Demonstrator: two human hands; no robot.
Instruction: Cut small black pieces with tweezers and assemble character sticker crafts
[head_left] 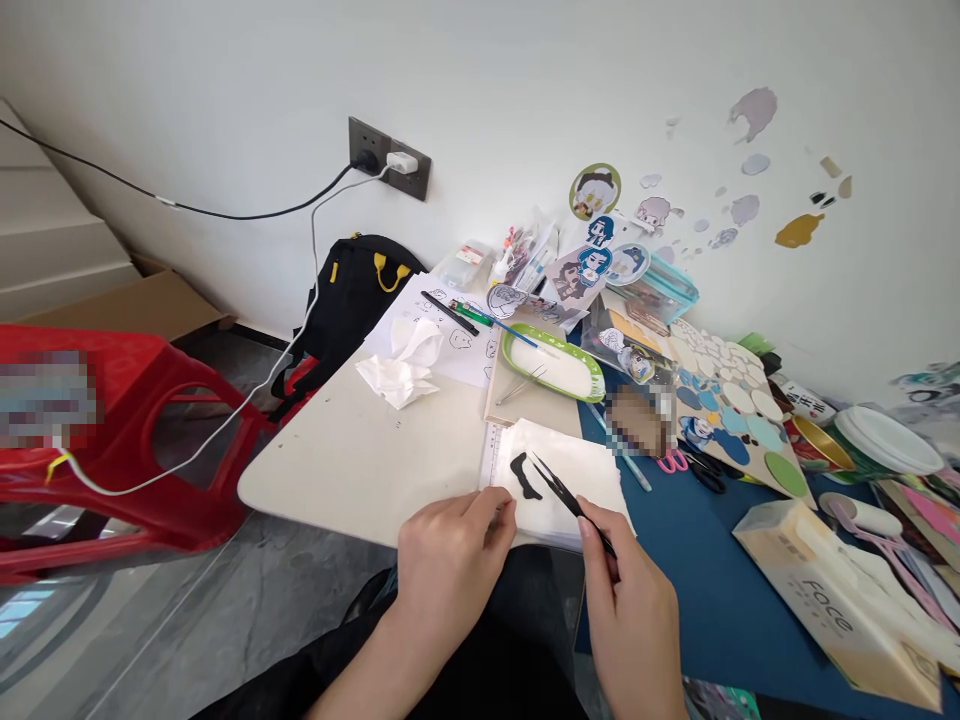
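Note:
Black tweezers (568,494) are gripped in my right hand (634,590), their slightly parted tips pointing away from me over a white paper pad (577,455). Just left of the tips, a small curved black cutout (525,478) lies on the pad, apart from the tweezers. My left hand (450,550) is at the pad's near left edge, thumb and fingertips pinched together. Whatever may be between those fingertips is too small to make out. Behind the pad, a green-rimmed oval dish (596,383) and a metal pair of tweezers (521,385) rest on a beige board (499,365).
Left of the pad are crumpled tissue (405,365) and drawn sheets (469,362). On the right stand a tissue box (832,600), scissors (706,470) and a board of round cutouts (750,420). A white cable (315,235) runs to a red stool (135,400).

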